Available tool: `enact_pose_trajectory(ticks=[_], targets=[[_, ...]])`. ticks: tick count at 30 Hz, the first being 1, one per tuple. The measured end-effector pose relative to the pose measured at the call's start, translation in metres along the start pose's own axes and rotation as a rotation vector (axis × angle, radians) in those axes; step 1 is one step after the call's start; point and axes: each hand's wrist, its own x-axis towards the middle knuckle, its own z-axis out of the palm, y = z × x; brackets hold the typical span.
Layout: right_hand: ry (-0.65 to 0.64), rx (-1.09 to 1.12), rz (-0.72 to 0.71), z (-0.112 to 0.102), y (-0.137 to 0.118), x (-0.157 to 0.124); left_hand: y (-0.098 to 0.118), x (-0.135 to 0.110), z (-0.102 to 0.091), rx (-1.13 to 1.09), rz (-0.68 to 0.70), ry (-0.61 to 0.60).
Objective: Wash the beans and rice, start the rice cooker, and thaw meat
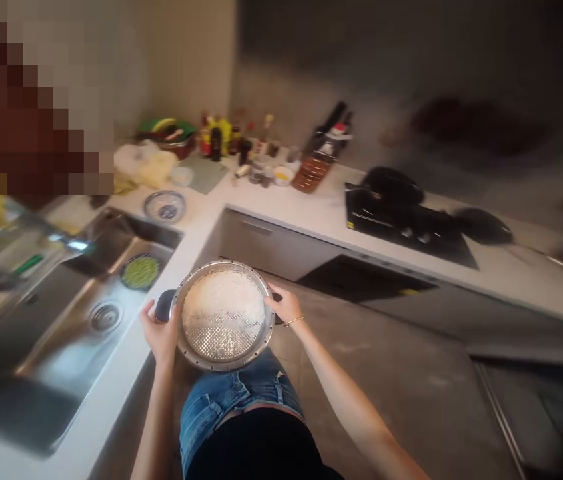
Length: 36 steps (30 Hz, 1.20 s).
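Note:
Between both hands, in front of my waist, is a round metal steamer basket (221, 341) with a perforated bottom and a dark handle on each side. White rice (226, 290) covers the far part of its bottom, while the holes show bare on the near side. My left hand (161, 332) is closed on the left edge by the dark handle (164, 305). On the opposite edge, my right hand (285, 305) grips the rim, thumb on top. Whether another vessel sits beneath the basket is hidden.
To the left is a steel sink (78, 360) holding a bowl of green vegetables (140, 271). A glass plate (164, 207) lies on the counter (196, 230). Bottles (216, 141), a knife block (314, 170) and a black stove (411, 223) stand along the back counter.

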Motion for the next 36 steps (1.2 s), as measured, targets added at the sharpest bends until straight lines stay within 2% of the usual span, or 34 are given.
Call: enact_pose_trajectory(ticks=[3, 7, 11, 14, 16, 19, 22, 24, 27, 29, 31, 33, 36], targets=[[0.173, 0.059, 0.127, -0.054, 0.054, -0.018, 0.042, -0.017, 0.073, 0.044, 0.014, -0.114], [0.407, 0.102, 0.296, -0.131, 0.131, -0.049, 0.107, -0.061, 0.191, 0.024, 0.109, -0.353], [0.633, 0.097, 0.464, -0.204, 0.207, -0.088, 0.165, -0.133, 0.307, -0.04, 0.21, -0.569], [0.779, 0.092, 0.569, -0.247, 0.251, -0.124, 0.201, -0.193, 0.373, -0.057, 0.273, -0.749], [0.858, 0.109, 0.649, -0.265, 0.271, -0.15, 0.222, -0.232, 0.406, -0.037, 0.329, -0.844], [0.996, 0.134, 0.807, -0.275, 0.287, -0.189, 0.25, -0.286, 0.45, -0.031, 0.454, -1.008], [1.179, 0.179, 0.992, -0.267, 0.288, -0.225, 0.269, -0.345, 0.499, -0.086, 0.628, -1.218], [1.333, 0.22, 1.128, -0.254, 0.283, -0.246, 0.276, -0.393, 0.531, -0.114, 0.739, -1.403], [1.597, 0.266, 1.35, -0.224, 0.261, -0.268, 0.278, -0.475, 0.559, -0.096, 0.858, -1.755], [1.767, 0.288, 1.521, -0.197, 0.238, -0.272, 0.271, -0.527, 0.557, -0.045, 0.932, -1.997], [1.913, 0.322, 1.711, -0.166, 0.209, -0.267, 0.259, -0.57, 0.541, 0.024, 1.017, -2.212], [2.037, 0.369, 1.896, -0.134, 0.178, -0.254, 0.24, -0.599, 0.513, 0.058, 1.128, -2.396], [2.222, 0.414, 2.126, -0.089, 0.13, -0.225, 0.205, -0.615, 0.461, 0.075, 1.25, -2.652]])
